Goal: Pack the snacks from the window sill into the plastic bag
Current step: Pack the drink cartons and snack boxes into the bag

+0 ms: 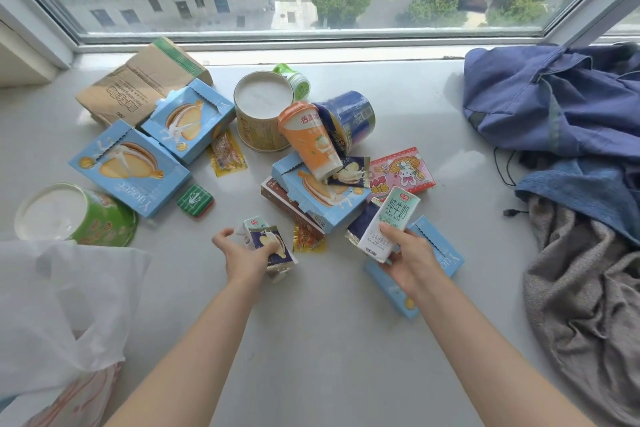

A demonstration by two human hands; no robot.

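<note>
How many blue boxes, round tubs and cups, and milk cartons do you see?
Light-blue boxes: 4
Round tubs and cups: 4
Milk cartons: 2
Total: 10

Runs pale and flat below the glass as a window sill. Bears a brown carton and a blue biscuit box at left, a tipped green tub, a yellow sachet, a white plastic bag nearest left, blue cloth and grey cloth at right.
</note>
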